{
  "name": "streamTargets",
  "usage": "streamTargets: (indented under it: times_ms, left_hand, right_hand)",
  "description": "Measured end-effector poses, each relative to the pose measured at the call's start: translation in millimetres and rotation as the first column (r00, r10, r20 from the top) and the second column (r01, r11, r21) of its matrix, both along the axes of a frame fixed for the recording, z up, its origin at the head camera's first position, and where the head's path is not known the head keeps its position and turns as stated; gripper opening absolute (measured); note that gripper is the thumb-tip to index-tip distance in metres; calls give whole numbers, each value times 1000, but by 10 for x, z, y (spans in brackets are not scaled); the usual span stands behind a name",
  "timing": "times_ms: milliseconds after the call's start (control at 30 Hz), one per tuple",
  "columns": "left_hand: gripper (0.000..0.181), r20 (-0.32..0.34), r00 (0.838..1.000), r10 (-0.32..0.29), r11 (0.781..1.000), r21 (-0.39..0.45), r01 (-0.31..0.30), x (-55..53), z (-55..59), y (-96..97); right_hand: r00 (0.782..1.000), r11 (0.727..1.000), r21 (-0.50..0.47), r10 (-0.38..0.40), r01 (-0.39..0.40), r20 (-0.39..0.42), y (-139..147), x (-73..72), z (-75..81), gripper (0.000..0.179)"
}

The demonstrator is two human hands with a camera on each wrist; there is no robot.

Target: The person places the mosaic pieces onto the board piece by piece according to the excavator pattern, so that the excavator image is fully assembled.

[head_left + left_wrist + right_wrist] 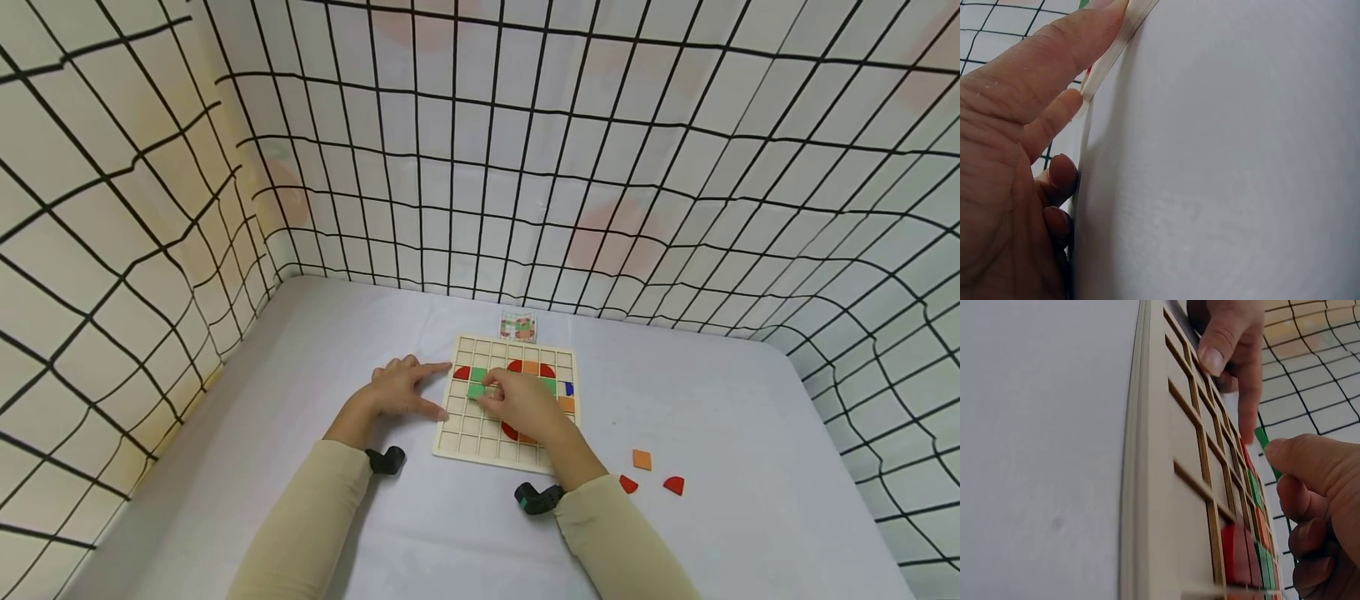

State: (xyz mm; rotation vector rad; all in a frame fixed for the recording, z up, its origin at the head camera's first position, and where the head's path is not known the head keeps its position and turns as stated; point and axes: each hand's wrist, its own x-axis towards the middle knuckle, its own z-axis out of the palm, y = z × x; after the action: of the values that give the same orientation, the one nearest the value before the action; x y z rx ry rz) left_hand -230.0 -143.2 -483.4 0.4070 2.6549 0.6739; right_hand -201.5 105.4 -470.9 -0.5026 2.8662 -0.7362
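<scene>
A wooden grid board (464, 447) lies on the white cloth, with red, green, orange and blue flat pieces set in several of its cells. My right hand (527, 406) is over the middle of the board and pinches a small green tile (1262, 437) between thumb and index finger. In the right wrist view that tile is raised off the grid. At the board's left edge, my left hand (399, 390) spreads thumb and index finger to touch the rim, its other fingers bent. Part of the pieces on the board is hidden beneath my right hand.
A small printed card (517, 327) with a coloured pattern is at the board's far edge. Right of my forearm lie an orange square (642, 459), a red quarter-round piece (674, 485) and another red piece (628, 484). Black wire mesh (491, 158) encloses the table's back and sides.
</scene>
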Motion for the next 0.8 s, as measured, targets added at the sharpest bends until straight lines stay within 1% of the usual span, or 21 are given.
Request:
streamTargets:
  times_ms: [167, 433, 600, 800]
  left_hand:
    - [93, 7, 1000, 2, 1000, 8, -2, 1, 4, 1]
    - [91, 11, 1000, 6, 1000, 9, -6, 4, 17, -1]
    - [91, 16, 1000, 7, 1000, 16, -7, 0, 21, -1]
    - [91, 12, 1000, 3, 1000, 13, -3, 2, 15, 3]
  right_hand:
    - [1000, 999, 39, 16, -15, -26, -131, -73, -29, 29]
    - [1000, 999, 45, 7, -6, -13, -239, -136, -85, 29]
    - [1000, 999, 38, 8, -8, -9, -279, -144, -112, 27]
    - [1000, 999, 51, 13, -13, 0, -309, -127, -91, 27]
